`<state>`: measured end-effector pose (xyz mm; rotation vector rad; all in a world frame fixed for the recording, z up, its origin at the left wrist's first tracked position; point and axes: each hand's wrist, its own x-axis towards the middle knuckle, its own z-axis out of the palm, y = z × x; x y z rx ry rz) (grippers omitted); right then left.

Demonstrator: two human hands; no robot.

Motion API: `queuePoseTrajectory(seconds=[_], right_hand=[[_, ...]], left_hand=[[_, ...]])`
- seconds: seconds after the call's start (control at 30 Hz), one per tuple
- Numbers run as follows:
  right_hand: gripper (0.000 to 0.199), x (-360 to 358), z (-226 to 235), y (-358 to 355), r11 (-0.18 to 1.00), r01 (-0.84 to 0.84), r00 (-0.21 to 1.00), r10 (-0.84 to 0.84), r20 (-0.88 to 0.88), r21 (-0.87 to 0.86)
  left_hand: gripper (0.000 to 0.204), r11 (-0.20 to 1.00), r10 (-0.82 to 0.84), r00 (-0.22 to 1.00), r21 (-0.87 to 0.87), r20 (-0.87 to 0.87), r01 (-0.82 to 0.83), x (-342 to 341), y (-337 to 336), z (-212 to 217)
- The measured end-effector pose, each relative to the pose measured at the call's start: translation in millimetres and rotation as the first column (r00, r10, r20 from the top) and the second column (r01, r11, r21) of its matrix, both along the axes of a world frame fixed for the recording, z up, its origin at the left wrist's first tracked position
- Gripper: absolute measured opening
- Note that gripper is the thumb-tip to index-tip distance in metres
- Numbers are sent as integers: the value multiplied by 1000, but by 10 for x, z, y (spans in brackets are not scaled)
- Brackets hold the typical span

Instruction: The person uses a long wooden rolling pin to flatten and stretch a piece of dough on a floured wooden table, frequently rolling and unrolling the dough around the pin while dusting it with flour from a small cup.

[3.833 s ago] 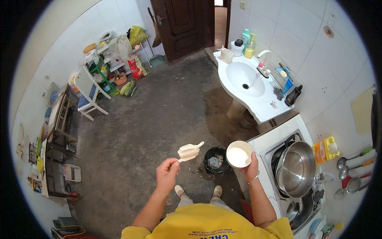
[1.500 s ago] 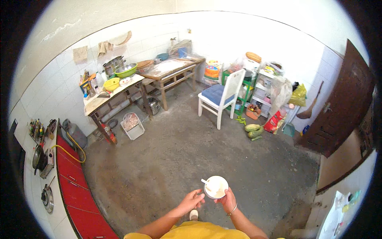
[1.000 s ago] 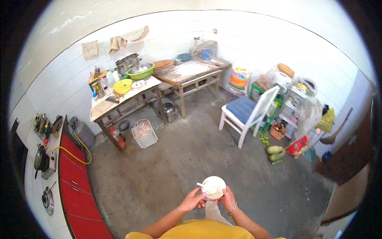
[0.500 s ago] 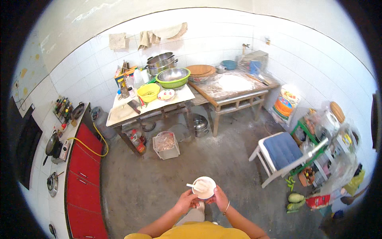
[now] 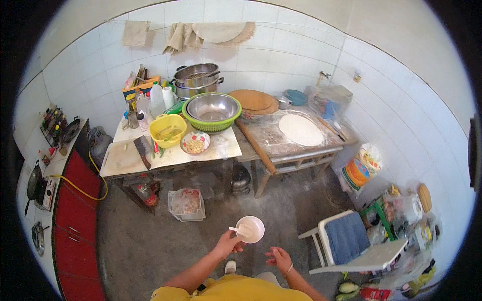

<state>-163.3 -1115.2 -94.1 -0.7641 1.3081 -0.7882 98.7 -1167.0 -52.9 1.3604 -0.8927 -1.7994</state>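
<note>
passage: between bowl and right hand | obstacles: chair at right, crate ahead-left

A tiled kitchen: a wok sits on a stove above red cabinets near a gas cylinder, while a worktop carries a steel steamer pot, a green colander, a cleaver and a cutting board.

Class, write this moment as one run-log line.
left hand: grips round white bowl | right hand: open, apart | bowl: holds white handled scoop

Right hand off bowl, floured table nearer
</note>
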Motion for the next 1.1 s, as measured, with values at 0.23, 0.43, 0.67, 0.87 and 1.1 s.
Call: queuePoseTrajectory(seconds=[0.23, 0.43, 0.67, 0.87, 1.1], right_hand=[[39, -81, -346, -964, 995, -65, 998, 65, 15, 74], [36, -549, -675, -2188, 989, -132, 991, 134, -26, 70], [27, -1052, -735, -3756, 981, -188, 980, 190, -60, 40], [26, -1019, -675, -4726, 979, -205, 978, 203, -53, -25], [32, -581, -1129, -5348, 962, -264, 960, 255, -115, -73]], left_hand=[[33, 977, 206, 970, -30, -131, -212, 206, -1416, 80], [29, 888, 414, 907, -182, -79, -422, 464, -2737, 370], [26, 814, 530, 847, -304, 41, -494, 1006, -4321, 1170], [29, 862, 501, 857, -169, 125, -479, 1347, -5618, 1101], [29, 798, 575, 784, 49, 234, -601, 2117, -6398, 372]])
